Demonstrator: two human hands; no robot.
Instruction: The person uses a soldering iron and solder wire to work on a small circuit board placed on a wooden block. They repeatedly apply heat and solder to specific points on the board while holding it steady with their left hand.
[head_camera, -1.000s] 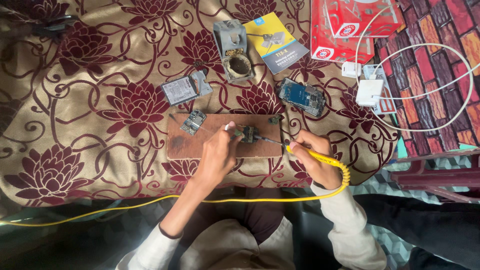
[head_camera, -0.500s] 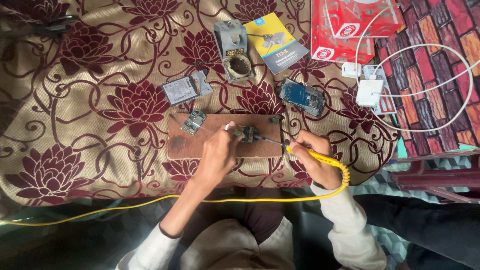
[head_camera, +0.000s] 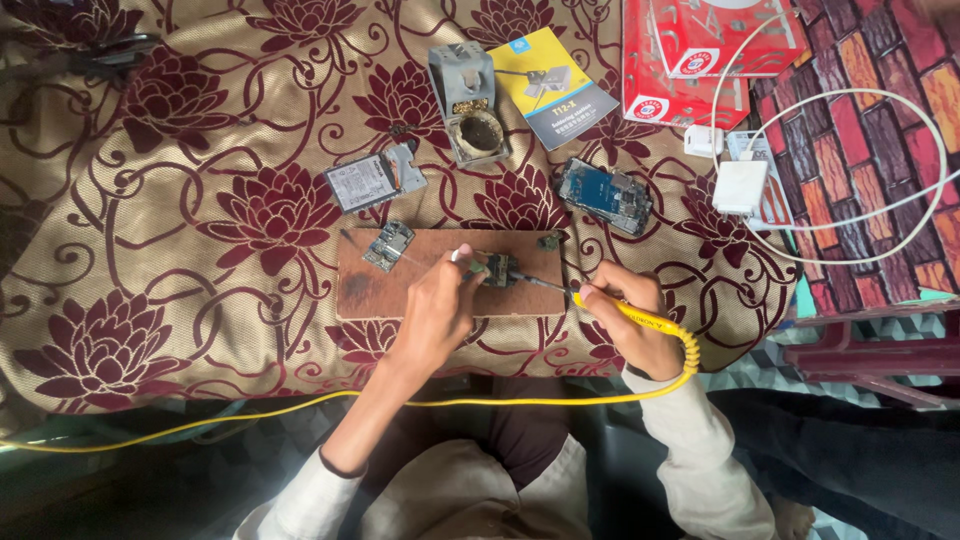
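Head view: left hand (head_camera: 437, 310) pins a small circuit board (head_camera: 500, 270) mid wooden board (head_camera: 400, 290); right hand (head_camera: 625, 320) grips a yellow soldering iron (head_camera: 620, 310). Best to press the part steady, touching only the joint.

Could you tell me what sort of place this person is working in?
Probably a makeshift electronics repair spot at home: a wooden board on a floral cloth, a soldering iron in the right hand, and an opened phone nearby.

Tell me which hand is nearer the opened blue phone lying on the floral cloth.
Right. The right hand, holding the yellow soldering iron, sits just below the opened blue phone; the left hand rests farther off on the wooden board.
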